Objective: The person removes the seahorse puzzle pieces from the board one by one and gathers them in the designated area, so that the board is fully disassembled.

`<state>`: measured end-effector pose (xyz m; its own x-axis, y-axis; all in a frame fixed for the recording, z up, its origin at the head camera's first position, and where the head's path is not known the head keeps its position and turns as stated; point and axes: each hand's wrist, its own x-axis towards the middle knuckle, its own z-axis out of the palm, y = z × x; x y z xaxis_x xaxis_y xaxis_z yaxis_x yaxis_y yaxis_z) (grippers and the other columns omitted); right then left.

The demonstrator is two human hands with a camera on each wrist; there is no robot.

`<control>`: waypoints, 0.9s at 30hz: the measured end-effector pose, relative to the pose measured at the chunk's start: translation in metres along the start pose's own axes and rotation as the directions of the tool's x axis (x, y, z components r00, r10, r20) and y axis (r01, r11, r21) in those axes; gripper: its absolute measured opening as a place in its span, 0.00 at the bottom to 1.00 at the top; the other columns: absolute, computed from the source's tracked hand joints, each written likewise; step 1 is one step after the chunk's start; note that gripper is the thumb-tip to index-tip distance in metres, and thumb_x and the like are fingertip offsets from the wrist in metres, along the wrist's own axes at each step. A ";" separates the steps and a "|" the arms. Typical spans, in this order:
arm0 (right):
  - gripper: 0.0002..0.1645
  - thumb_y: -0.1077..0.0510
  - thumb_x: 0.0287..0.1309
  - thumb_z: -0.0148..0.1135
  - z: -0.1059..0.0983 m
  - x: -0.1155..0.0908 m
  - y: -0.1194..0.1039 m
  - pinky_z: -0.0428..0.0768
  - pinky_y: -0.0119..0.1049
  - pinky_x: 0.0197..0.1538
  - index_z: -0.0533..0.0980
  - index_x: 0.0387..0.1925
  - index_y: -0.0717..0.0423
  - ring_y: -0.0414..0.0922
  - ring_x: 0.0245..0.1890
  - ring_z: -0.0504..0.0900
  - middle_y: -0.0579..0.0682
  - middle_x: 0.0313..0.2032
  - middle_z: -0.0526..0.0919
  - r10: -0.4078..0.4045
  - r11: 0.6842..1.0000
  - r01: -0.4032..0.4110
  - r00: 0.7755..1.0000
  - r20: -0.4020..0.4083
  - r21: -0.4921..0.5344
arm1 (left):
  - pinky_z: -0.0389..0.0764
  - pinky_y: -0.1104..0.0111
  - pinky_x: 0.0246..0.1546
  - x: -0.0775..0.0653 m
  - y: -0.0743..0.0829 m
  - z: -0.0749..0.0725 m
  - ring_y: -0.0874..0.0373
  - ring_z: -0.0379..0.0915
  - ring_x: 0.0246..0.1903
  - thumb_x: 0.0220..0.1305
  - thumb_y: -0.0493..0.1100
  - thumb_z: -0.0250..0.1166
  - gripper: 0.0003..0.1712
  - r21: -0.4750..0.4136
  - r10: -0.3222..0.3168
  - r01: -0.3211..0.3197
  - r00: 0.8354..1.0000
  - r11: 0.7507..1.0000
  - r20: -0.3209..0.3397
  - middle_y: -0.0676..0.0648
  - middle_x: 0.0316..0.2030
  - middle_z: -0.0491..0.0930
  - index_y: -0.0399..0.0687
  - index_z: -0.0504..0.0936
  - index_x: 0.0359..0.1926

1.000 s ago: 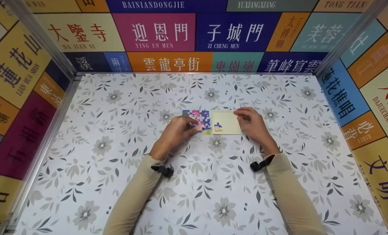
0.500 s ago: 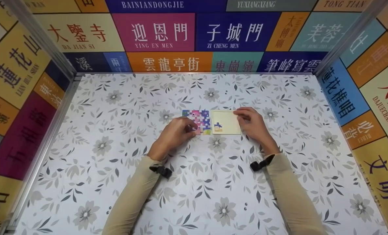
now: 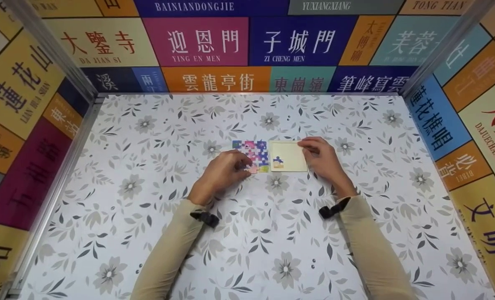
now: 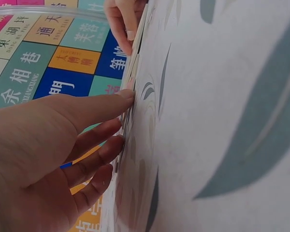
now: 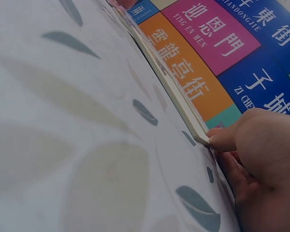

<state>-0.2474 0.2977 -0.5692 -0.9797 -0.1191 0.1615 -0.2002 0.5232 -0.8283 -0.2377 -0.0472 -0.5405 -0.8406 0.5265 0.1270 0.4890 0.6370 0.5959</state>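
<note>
Loose jigsaw pieces (image 3: 262,155), pink, blue and white, lie in a patch on the table. My left hand (image 3: 225,168) is at their left side and hides some. Its thumb tip is by a pink piece (image 3: 253,169) at the near edge, with the fingers apart from the thumb in the left wrist view. Just right of the patch lies a square cream puzzle tray (image 3: 291,152); a small blue and tan piece (image 3: 278,162) sits in its near left corner. My right hand (image 3: 322,158) holds the tray's right side, its thumb (image 5: 222,139) against a corner.
A white cloth with grey flowers and leaves covers the table (image 3: 247,250). Panels with coloured blocks and lettering (image 3: 207,41) stand at the back and both sides. Black wrist cameras (image 3: 205,218) sit on both sleeves.
My left hand has drawn the pink piece a little toward me, to the near edge of the patch, and its thumb and fingers have spread. The right hand and tray have not moved.
</note>
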 end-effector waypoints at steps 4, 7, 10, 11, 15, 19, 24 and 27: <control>0.16 0.62 0.73 0.57 -0.001 0.000 0.000 0.78 0.50 0.64 0.83 0.57 0.58 0.53 0.62 0.79 0.54 0.63 0.77 0.004 1.000 -0.004 1.000 0.000 0.006 | 0.82 0.63 0.43 0.000 0.000 0.000 0.57 0.83 0.39 0.60 0.45 0.76 0.12 0.004 0.003 -0.003 1.000 1.000 -0.004 0.51 0.41 0.85 0.52 0.89 0.45; 0.16 0.63 0.73 0.57 0.000 0.000 0.000 0.78 0.50 0.64 0.83 0.57 0.58 0.53 0.62 0.79 0.54 0.64 0.77 0.008 1.000 -0.008 1.000 0.001 0.014 | 0.82 0.63 0.43 0.000 -0.001 0.001 0.57 0.83 0.38 0.61 0.45 0.76 0.10 0.001 0.011 -0.011 1.000 1.000 -0.012 0.51 0.40 0.85 0.51 0.90 0.43; 0.16 0.63 0.73 0.57 0.000 0.000 0.000 0.77 0.50 0.65 0.83 0.57 0.58 0.53 0.62 0.79 0.54 0.64 0.77 0.009 1.000 -0.009 1.000 -0.001 0.025 | 0.82 0.63 0.42 0.001 -0.001 0.002 0.57 0.83 0.38 0.61 0.45 0.75 0.08 -0.007 0.025 -0.025 0.999 1.000 -0.022 0.51 0.39 0.86 0.51 0.91 0.41; 0.16 0.63 0.73 0.57 0.000 0.000 0.001 0.77 0.50 0.65 0.83 0.56 0.58 0.53 0.62 0.79 0.54 0.63 0.77 0.007 1.000 -0.007 1.000 -0.002 0.027 | 0.83 0.63 0.42 0.001 -0.002 0.002 0.57 0.83 0.38 0.62 0.45 0.75 0.08 -0.011 0.030 -0.030 0.999 0.999 -0.025 0.51 0.39 0.86 0.50 0.91 0.41; 0.16 0.63 0.73 0.57 0.000 0.000 0.002 0.77 0.50 0.65 0.83 0.56 0.58 0.53 0.62 0.79 0.55 0.63 0.77 0.002 0.999 -0.002 1.000 -0.004 0.034 | 0.83 0.63 0.42 0.001 -0.003 0.002 0.57 0.82 0.37 0.61 0.44 0.76 0.07 -0.019 0.038 -0.038 0.999 0.999 -0.032 0.50 0.39 0.86 0.50 0.91 0.40; 0.15 0.63 0.73 0.58 0.000 0.000 0.001 0.77 0.51 0.65 0.83 0.56 0.58 0.53 0.62 0.79 0.55 0.63 0.77 0.003 0.999 -0.003 1.000 -0.002 0.032 | 0.82 0.64 0.41 0.000 -0.004 0.003 0.58 0.82 0.37 0.61 0.45 0.76 0.07 -0.026 0.025 -0.026 0.999 0.999 -0.033 0.51 0.39 0.85 0.50 0.91 0.40; 0.15 0.62 0.73 0.58 0.000 0.000 0.001 0.77 0.50 0.65 0.84 0.55 0.57 0.53 0.61 0.79 0.54 0.63 0.77 0.006 0.999 -0.006 1.000 -0.003 0.035 | 0.82 0.64 0.40 0.000 -0.004 0.002 0.57 0.81 0.36 0.62 0.45 0.75 0.07 -0.028 0.013 -0.014 0.999 1.000 -0.034 0.51 0.39 0.85 0.51 0.90 0.40; 0.15 0.62 0.73 0.58 0.000 0.000 0.002 0.77 0.51 0.65 0.84 0.55 0.57 0.53 0.61 0.79 0.55 0.63 0.77 0.000 0.999 0.000 1.000 -0.006 0.037 | 0.82 0.64 0.40 0.000 -0.003 0.002 0.58 0.81 0.36 0.62 0.46 0.75 0.08 -0.023 0.013 -0.013 0.999 1.000 -0.031 0.51 0.39 0.85 0.51 0.90 0.40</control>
<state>-0.2481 0.2989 -0.5708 -0.9797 -0.1139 0.1650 -0.1999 0.4914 -0.8477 -0.2392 -0.0484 -0.5438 -0.8411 0.5170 0.1588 0.4947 0.6165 0.6125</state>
